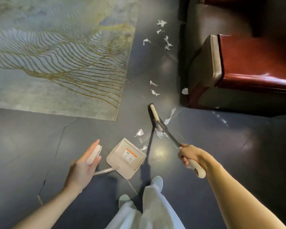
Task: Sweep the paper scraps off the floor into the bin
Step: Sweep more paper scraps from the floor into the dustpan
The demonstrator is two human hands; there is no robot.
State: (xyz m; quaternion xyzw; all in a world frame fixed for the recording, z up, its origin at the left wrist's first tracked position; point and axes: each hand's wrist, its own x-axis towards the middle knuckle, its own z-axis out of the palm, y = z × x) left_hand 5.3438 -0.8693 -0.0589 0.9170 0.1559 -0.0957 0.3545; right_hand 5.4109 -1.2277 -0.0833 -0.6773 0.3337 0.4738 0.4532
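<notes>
Torn white paper scraps lie along the dark tile floor: a far group [162,23], two mid-way [154,93], one by the chair leg [185,91], and some near the dustpan [139,133]. My right hand [190,156] grips the broom's cream handle. The broom head [153,114] rests on the floor, with scraps [160,134] bunched beside it. A beige long-handled dustpan [125,157] stands on the floor, its mouth toward the broom. My left hand [84,164] holds the dustpan's handle top [94,154] between thumb and extended fingers.
A patterned grey-gold rug [56,63] covers the floor at left, its corner near the dustpan. A dark red leather armchair [238,66] stands at right, close to the scraps. My feet in pale slippers [157,180] stand just behind the dustpan.
</notes>
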